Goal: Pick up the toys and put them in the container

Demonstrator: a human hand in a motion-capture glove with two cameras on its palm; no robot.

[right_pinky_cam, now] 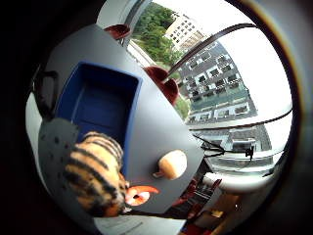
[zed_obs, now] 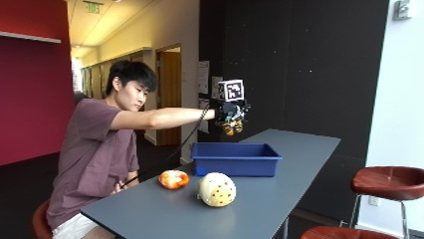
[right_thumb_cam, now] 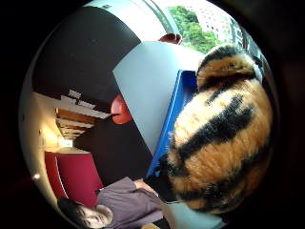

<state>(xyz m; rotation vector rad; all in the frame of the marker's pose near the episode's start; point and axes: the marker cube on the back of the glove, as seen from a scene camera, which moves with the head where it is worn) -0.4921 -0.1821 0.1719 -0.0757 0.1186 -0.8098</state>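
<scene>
A striped tiger toy point(zed_obs: 231, 127), orange and black, hangs in the air above the blue container point(zed_obs: 236, 159), gripped by the gloved right hand point(zed_obs: 228, 113); from my remote station I see the fingers curled round its top, while its lower end dangles free below the glove. The arm is stretched out straight and nearly level from the shoulder, reaching across the grey table point(zed_obs: 291, 184) with the wrist over the near side of the bin. In the thumb side palm view the plush fur point(right_thumb_cam: 221, 129) fills much of the picture, close against the palm, with the blue rim point(right_thumb_cam: 167, 129) of the bin beside it. The little finger side palm view looks down past the toy point(right_pinky_cam: 95, 171) into the container's bare blue floor point(right_pinky_cam: 100, 105). Two more toys lie on the table, apart from the bin on the person's side of it: a round cream toy with dark spots point(zed_obs: 216, 189) and, just beside it, a smaller orange and white toy point(zed_obs: 173, 179). Both also show on the grey surface in the little finger side view, cream point(right_pinky_cam: 171, 164) and orange point(right_pinky_cam: 139, 194). The person sits at the table's near end.
</scene>
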